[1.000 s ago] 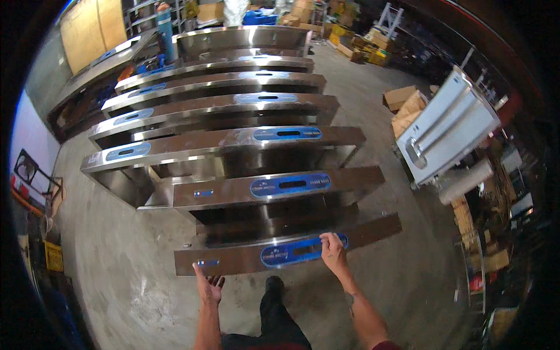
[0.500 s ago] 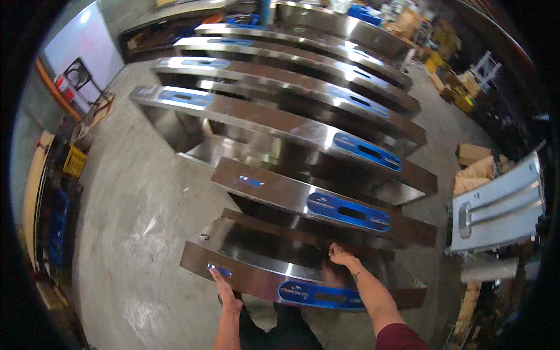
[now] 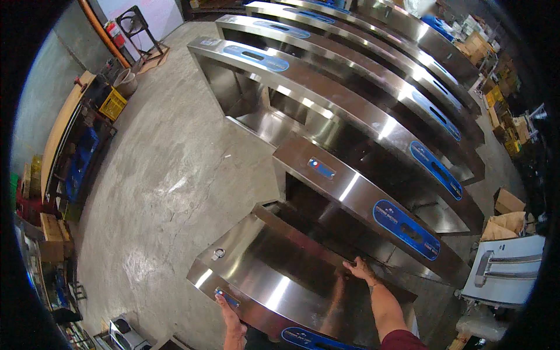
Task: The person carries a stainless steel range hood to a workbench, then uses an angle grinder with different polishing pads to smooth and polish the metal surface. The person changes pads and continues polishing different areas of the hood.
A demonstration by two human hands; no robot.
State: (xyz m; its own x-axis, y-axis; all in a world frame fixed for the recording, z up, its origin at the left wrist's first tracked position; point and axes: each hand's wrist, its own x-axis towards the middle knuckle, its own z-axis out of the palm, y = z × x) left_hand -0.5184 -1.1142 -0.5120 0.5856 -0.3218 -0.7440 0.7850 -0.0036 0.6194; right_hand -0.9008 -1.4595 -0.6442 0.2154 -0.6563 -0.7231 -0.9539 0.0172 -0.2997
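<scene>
The nearest stainless-steel turnstile cabinet (image 3: 274, 306) stands right in front of me, its narrow top strip carrying a blue oval label (image 3: 315, 339). Behind that strip spreads a broad steel panel (image 3: 291, 256) with a small round lock (image 3: 219, 253) near its left end. My left hand (image 3: 232, 326) rests against the cabinet's near left edge, fingers stretched out beside a small blue plate (image 3: 227, 297). Over the panel's far edge, the fingers of my right hand (image 3: 363, 272) are curled and closed on it. The fingertips are partly hidden.
A second cabinet (image 3: 356, 181) is close behind, with several more steel cabinets in rows beyond. A white panel with rails (image 3: 504, 271) lies at the right near cardboard boxes (image 3: 506, 216). Along the left wall are a bench (image 3: 67, 128) and a yellow crate (image 3: 112, 104).
My view has swung left and closer, so the cabinets sit further right. The near cabinet's broad panel now shows more fully. Both hands stay at about the same places on it.
</scene>
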